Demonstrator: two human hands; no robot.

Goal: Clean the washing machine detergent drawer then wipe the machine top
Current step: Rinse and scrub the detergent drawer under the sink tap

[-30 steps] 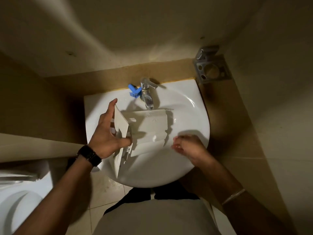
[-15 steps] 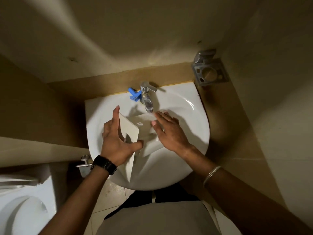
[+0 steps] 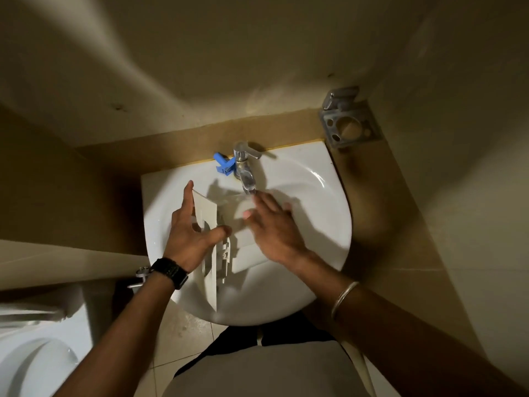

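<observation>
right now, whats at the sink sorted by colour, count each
White: 2, the sink and the detergent drawer, gripped by the left hand, right hand flat on it
Blue: 1, plastic piece
Silver: 2, tap and wall holder
Total: 5

place: home bathroom | evidence: white washbasin (image 3: 315,173), chrome tap (image 3: 245,170), toilet (image 3: 31,359), tiled floor (image 3: 183,336)

A white sink (image 3: 320,196) with a chrome tap (image 3: 244,167), a blue clip (image 3: 223,164) beside it, a metal holder (image 3: 347,121) on the wall, and a toilet (image 3: 34,359).
</observation>
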